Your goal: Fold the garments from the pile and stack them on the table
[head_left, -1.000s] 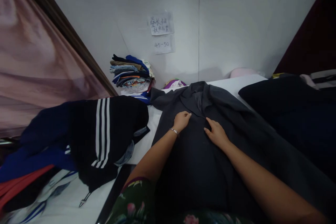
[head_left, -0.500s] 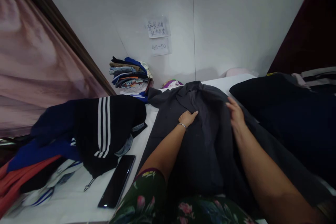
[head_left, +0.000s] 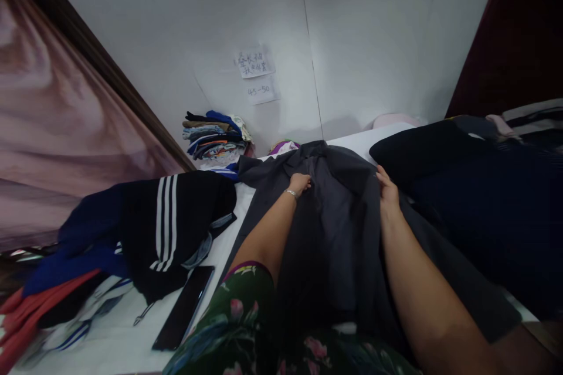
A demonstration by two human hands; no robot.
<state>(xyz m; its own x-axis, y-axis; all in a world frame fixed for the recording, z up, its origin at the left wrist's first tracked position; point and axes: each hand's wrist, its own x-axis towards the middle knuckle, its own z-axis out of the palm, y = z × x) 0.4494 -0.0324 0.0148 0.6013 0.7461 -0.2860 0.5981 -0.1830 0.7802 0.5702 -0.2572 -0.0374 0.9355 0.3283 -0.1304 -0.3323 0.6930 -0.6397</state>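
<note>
A dark grey jacket (head_left: pixel 338 234) lies spread in front of me, its collar end toward the wall and one sleeve stretched out to the right. My left hand (head_left: pixel 300 183) is closed on the cloth of its front, a little below the collar; a silver bracelet circles that wrist. At the jacket's right side, my right hand (head_left: pixel 387 188) grips the edge, with some of its fingers hidden by the fabric. The jacket's lower end runs down toward my body, where my forearms and floral clothing partly cover it.
Left of the jacket lie a black garment with white stripes (head_left: pixel 193 225) and a dark phone (head_left: pixel 183 307). A folded clothes stack (head_left: pixel 217 136) stands at the back left. Dark clothes (head_left: pixel 475 187) are heaped on the right. Paper notes (head_left: pixel 257 64) hang on the wall.
The view has shifted slightly, so most things sit a little further left. My left thumb, stuck out before, is now drawn in against the cloth. My right hand stays at the jacket's right edge.
</note>
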